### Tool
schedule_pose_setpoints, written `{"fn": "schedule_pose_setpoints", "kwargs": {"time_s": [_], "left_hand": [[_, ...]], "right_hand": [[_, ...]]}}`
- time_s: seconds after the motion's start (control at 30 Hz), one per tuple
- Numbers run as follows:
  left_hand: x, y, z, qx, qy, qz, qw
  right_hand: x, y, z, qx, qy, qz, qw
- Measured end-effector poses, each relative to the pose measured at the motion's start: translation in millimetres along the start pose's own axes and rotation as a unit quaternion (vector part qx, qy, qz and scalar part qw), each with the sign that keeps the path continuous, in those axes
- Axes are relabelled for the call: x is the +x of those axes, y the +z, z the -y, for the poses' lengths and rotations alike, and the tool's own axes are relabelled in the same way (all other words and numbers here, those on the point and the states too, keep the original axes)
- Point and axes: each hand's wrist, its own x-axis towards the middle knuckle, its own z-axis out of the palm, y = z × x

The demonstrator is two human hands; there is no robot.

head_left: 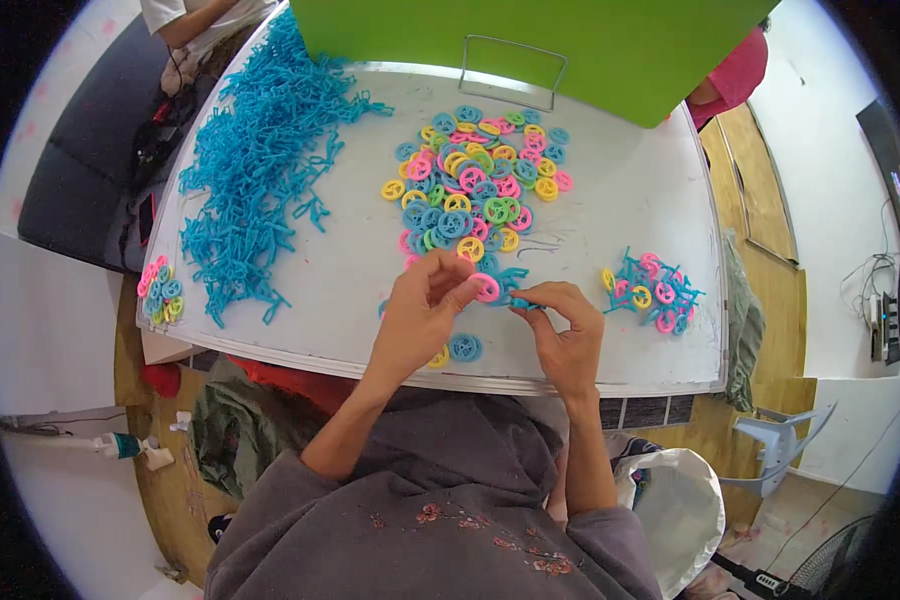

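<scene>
Left hand (420,310) pinches pink wheel (485,288) — right hand (562,325) grips blue frame (516,297).

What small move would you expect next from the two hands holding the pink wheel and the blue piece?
Probably pressing the round pink plastic wheel, pinched by the left hand, onto the small blue plastic frame piece held by the right hand. The two parts already meet, and joined pieces lie to the right.

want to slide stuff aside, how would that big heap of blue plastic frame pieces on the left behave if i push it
The blue heap looks like thin, branching pieces hooked into one another, so it would probably drag along in clumps rather than spread out. The pieces look slim and likely light. Stragglers at its edge may snag or stay behind on the white table.
</scene>
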Motion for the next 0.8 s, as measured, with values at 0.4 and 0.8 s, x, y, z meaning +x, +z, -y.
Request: {"fn": "schedule_pose_setpoints", "kwargs": {"time_s": [0.4,0.8], "left_hand": [[1.5,10.8,9.7,0.053,0.023,-0.026,0.998],[-6.1,21.9,13.6,-0.018,0.074,-0.05,0.996]], "right_hand": [[0.0,-10.8,15.1,-0.075,-0.03,0.046,0.996],[-0.8,-7.6,14.4,0.101,0.196,0.066,0.973]]}}
